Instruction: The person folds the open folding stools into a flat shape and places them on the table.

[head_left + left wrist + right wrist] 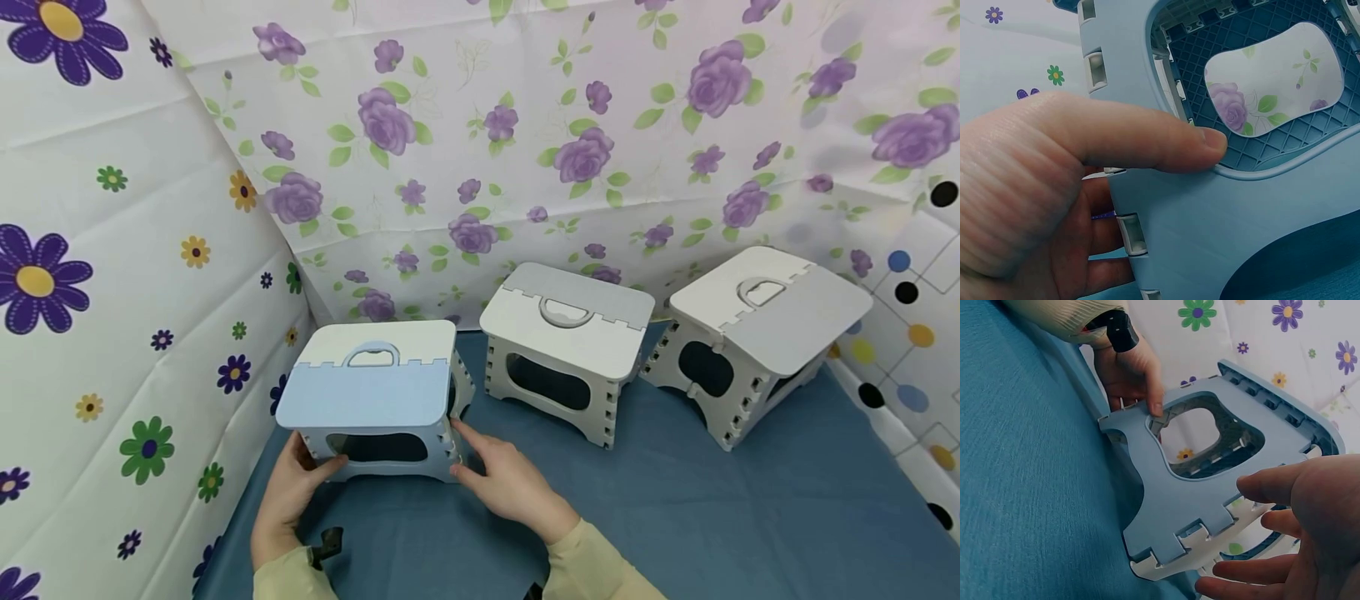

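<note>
A blue-and-white folding step stool (pixel 367 396) stands unfolded on the blue cloth at the left, its handle on top. My left hand (pixel 288 492) grips its front left leg. In the left wrist view, the thumb (pixel 1166 140) lies over the front panel at the edge of the oval opening, and the other fingers reach round the hinged side. My right hand (pixel 517 483) is at the front right corner. In the right wrist view, its thumb (pixel 1279 481) is at the panel edge while the other fingers extend loosely beside the white side leg.
Two more unfolded stools stand to the right: a white-and-grey one (pixel 570 321) in the middle and another (pixel 765 325) turned at an angle. Blue cloth (pixel 675 517) covers the surface. Flowered sheets (pixel 480 150) hang behind and at the left, a dotted one (pixel 915 333) at the right.
</note>
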A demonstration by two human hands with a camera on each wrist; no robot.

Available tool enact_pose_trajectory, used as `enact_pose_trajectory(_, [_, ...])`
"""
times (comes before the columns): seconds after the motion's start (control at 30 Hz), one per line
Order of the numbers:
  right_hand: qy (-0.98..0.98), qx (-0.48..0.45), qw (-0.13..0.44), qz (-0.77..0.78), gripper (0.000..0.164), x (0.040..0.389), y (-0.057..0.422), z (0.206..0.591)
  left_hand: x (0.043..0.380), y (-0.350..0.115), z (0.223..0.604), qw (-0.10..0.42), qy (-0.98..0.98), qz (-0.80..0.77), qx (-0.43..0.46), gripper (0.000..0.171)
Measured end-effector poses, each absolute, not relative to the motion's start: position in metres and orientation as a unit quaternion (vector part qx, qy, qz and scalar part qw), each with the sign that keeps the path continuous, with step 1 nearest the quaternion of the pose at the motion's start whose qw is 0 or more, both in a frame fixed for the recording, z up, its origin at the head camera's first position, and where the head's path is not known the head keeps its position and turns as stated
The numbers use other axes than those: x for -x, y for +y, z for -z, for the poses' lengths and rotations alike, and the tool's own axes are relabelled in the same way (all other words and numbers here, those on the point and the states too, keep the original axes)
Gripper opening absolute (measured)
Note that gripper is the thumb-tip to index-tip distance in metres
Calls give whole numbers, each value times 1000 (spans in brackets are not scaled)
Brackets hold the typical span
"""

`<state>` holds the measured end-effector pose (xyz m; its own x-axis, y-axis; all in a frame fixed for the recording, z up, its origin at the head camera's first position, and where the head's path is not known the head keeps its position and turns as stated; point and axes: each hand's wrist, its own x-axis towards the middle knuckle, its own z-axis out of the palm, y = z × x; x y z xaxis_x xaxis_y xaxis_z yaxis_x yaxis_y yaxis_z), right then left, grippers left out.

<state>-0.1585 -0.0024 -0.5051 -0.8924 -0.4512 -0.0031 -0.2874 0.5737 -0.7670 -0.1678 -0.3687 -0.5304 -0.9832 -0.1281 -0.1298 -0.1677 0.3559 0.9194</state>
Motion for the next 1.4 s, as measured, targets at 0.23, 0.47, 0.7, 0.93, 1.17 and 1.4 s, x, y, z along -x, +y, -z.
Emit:
enact_pose_trajectory(0.23, [881,202,105,416,72,160,-1,504,167,-367,530,19,824,-563,69,94])
enact_pose_trajectory(0.47, [876,210,107,421,68,160,0,506,165,-365,529,20,822,-566,54,87])
enact_pose_trajectory(0.7, [871,203,114,433,65,161,-2,508,164,-366,530,35,819,-569,61,87])
enact_pose_trajectory(0.93, [869,195,109,442,65,164,-11,517,163,-368,530,40,832,-548,75,84])
enact_pose_trajectory(1.17, [873,172,102,444,71,162,-23,526,163,-369,533,50,838,-538,77,81])
enact_pose_trajectory(1.4, [874,168,87,448,71,162,-28,533,165,-369,534,78,840,-534,59,86])
